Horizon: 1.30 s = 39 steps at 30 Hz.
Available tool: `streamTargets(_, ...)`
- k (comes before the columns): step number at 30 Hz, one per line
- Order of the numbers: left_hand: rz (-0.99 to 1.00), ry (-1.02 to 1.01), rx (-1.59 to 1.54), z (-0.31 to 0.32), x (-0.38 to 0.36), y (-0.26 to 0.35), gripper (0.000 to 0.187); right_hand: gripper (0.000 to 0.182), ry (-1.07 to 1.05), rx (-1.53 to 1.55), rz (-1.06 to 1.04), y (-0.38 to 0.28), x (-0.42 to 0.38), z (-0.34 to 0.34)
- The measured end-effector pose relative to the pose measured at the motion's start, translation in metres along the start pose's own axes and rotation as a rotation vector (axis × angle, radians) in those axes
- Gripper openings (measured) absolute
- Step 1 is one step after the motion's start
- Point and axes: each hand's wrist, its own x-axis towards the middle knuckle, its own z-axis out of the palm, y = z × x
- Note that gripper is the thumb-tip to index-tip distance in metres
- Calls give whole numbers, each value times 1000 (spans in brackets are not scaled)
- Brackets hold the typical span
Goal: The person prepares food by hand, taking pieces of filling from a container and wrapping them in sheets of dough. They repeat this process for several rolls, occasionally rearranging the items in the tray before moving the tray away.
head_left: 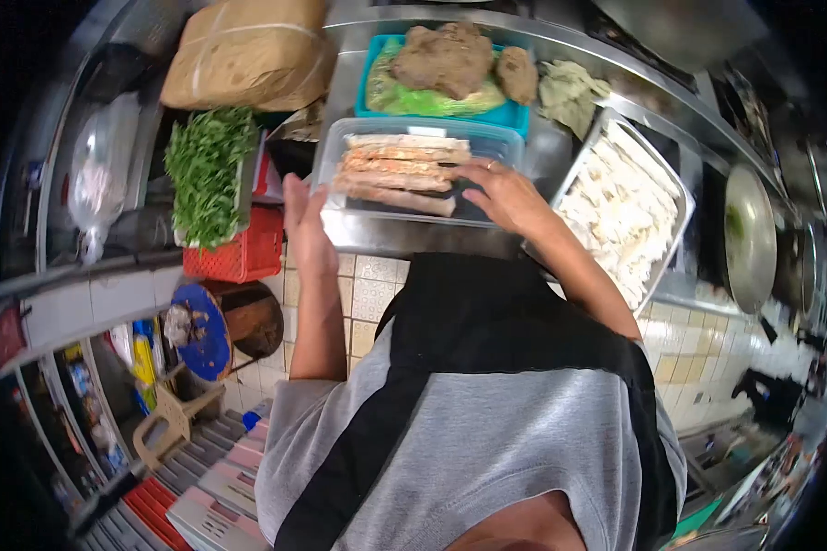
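Observation:
A clear plastic container (pixel 487 147) rests on the steel counter in front of me. Several long pale and orange-tinged food pieces (pixel 400 174) lie side by side in its left and middle part. My right hand (pixel 507 195) reaches over the container's right side, fingers apart, the fingertips at the right ends of the pieces; a ring shows on one finger. At the container's left front corner, my left hand (pixel 307 225) is upright with its fingers apart and nothing held in it.
Behind the container stands a teal tray (pixel 519 119) with brown lumps and a green bag. A tray of white pieces (pixel 616 211) is at the right. Leafy greens (pixel 209 174) sit above a red crate (pixel 239 253) at the left. A wrapped parcel (pixel 248 55) lies behind them.

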Motion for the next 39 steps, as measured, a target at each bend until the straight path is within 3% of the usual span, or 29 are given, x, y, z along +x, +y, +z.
streamTargets(4, 47, -94, 132, 35, -5, 18, 58, 27, 293, -58, 158, 12, -41, -62)
streamTargets(5, 78, -160, 201, 45, -4, 13, 48, 26, 348, -111, 281, 16, -58, -78)
streamTargets(8, -1, -513, 304, 80, -6, -6, 41, 27, 331, -187, 549, 34, -122, -113)
streamTargets(11, -58, -891, 379, 129, -22, -33, 36, 43, 172, -394, 651, 34, -182, -110)
streamTargets(14, 264, -1227, 563, 182, -54, -38, 32, 51, 6, -430, 699, 26, -210, -88)
streamTargets(16, 463, -1445, 687, 210, -70, -39, 32, 48, 121, -423, 656, 20, -217, -79)
streamTargets(19, 598, -1643, 740, 238, -93, -57, 34, 42, 245, -387, 582, 19, -225, -78)
streamTargets(22, 784, -1634, 925, 255, -106, -64, 35, 35, 240, -312, 636, 23, -235, -89)
streamTargets(23, 752, -1644, 1003, 257, -108, -63, 37, 33, 220, -281, 675, 25, -238, -94)
streamTargets(27, 771, -1639, 902, 262, -100, -73, 38, 38, 547, 34, 1004, 24, -226, -120)
streamTargets(30, 766, -1674, 930, 264, -101, -77, 47, 46, 663, -322, 677, 40, -228, -114)
streamTargets(34, 773, -1700, 1057, 267, -108, -77, 60, 48, 304, -233, 523, 41, -238, -89)
streamTargets(39, 782, -1711, 1168, 268, -112, -84, 62, 53, 125, -347, 614, 29, -234, -83)
